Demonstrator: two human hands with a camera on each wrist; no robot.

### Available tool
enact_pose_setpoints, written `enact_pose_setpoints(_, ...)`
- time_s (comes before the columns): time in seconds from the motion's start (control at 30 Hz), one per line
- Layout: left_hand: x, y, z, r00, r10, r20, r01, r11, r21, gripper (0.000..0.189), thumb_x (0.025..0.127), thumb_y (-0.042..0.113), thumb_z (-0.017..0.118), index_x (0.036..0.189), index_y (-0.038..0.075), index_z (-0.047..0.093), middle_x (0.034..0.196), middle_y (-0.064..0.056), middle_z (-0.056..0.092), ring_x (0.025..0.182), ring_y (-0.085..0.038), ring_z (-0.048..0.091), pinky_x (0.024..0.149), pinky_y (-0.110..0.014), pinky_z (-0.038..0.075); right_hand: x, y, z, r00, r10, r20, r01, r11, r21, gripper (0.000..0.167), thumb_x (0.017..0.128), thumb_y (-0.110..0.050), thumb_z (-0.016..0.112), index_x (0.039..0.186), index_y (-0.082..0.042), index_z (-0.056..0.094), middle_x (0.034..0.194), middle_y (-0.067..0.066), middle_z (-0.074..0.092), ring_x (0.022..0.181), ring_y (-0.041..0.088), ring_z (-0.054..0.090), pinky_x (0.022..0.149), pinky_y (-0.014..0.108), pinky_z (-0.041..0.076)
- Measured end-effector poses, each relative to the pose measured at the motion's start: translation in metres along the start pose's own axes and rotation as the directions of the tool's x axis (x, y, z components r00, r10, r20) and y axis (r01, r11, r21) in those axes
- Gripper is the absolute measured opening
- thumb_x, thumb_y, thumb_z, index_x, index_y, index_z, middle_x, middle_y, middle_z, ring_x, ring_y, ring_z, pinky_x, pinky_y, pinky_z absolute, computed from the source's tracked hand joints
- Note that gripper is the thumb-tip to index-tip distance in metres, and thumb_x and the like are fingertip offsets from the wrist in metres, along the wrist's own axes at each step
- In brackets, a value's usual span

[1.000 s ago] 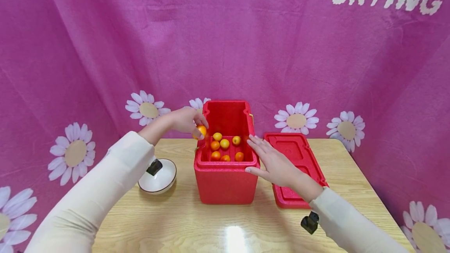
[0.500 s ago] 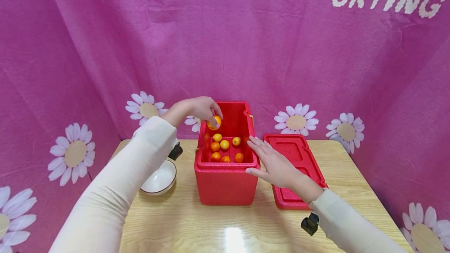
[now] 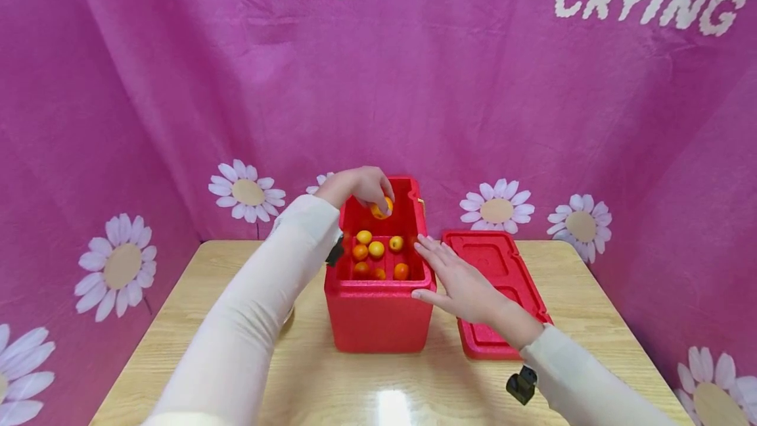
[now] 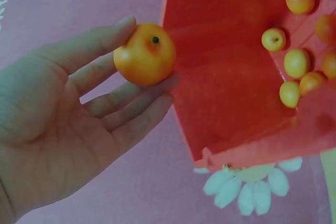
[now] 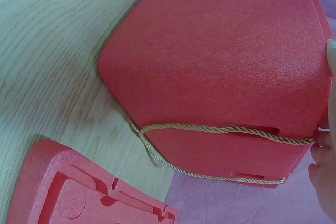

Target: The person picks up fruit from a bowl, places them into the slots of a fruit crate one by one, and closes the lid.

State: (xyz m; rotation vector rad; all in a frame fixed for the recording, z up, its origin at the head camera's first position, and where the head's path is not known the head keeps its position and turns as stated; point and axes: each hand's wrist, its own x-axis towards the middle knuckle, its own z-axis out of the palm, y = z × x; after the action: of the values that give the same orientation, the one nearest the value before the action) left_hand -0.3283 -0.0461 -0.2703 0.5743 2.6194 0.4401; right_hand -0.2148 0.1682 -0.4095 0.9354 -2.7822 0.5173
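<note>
My left hand [image 3: 368, 184] pinches an orange [image 4: 145, 56] between thumb and fingers, up over the back part of the open red foam box [image 3: 380, 321]. A small dark stem spot shows on the fruit in the left wrist view. Several small yellow fruits [image 3: 376, 250] and orange ones [image 3: 401, 271] lie on the box floor below. At the box's right rim, my right hand [image 3: 464, 284] rests with straight fingers, thumb toward the front corner. Only the edge of that hand's fingers [image 5: 321, 156] shows in the right wrist view.
The red lid [image 3: 526, 298] lies on the wooden table [image 3: 301, 373] right of the box. Left of the box, a bowl [image 3: 288, 318] is mostly hidden behind my left sleeve. A gold cord [image 5: 210, 128] hangs along the box's side. A purple flowered curtain [image 3: 378, 84] stands behind.
My left hand has carried the orange rightward from the box's left rim to over its inside. The left sleeve now covers most of the bowl. My right hand has stayed at the rim.
</note>
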Motion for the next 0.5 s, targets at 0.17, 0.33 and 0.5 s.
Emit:
enact_pose_setpoints(0.17, 0.019, 0.002, 0.009, 0.999, 0.009, 0.044, -0.008, 1.000, -0.024, 0.038, 0.088, 0.013, 0.065, 0.125, 0.007, 0.063, 0.122, -0.011, 0.062, 0.095, -0.017, 0.054, 0.098, -0.031, 0.052, -0.002, 0.002, 0.001, 1.000, -0.005, -0.009, 0.005, 1.000, -0.011, 0.084, 0.087, -0.054, 0.061, 0.151, -0.008, 0.030, 0.160, 0.007, 0.026, 0.148, 0.030, 0.025, 0.118, 0.047, 0.028)
enact_pose_setpoints(0.33, 0.034, 0.001, 0.018, 0.998, -0.001, 0.065, 0.003, 0.999, -0.032, 0.040, 0.089, 0.014, 0.065, 0.128, 0.007, 0.061, 0.127, -0.010, 0.060, 0.101, -0.017, 0.053, 0.098, -0.030, 0.052, -0.002, 0.003, 0.001, 1.000, -0.010, -0.010, 0.010, 1.000, -0.015, 0.084, 0.087, -0.053, 0.062, 0.151, -0.009, 0.030, 0.160, 0.004, 0.025, 0.148, 0.030, 0.025, 0.118, 0.047, 0.028)
enact_pose_setpoints(0.5, 0.046, -0.004, 0.025, 1.000, 0.001, 0.028, 0.001, 0.998, -0.070, 0.042, 0.088, 0.014, 0.065, 0.129, 0.006, 0.060, 0.126, -0.012, 0.061, 0.105, -0.021, 0.055, 0.101, -0.033, 0.051, -0.003, 0.003, 0.001, 0.999, -0.035, -0.028, 0.034, 0.999, -0.021, 0.083, 0.087, -0.052, 0.062, 0.150, -0.007, 0.032, 0.159, 0.007, 0.028, 0.147, 0.031, 0.027, 0.117, 0.048, 0.029)
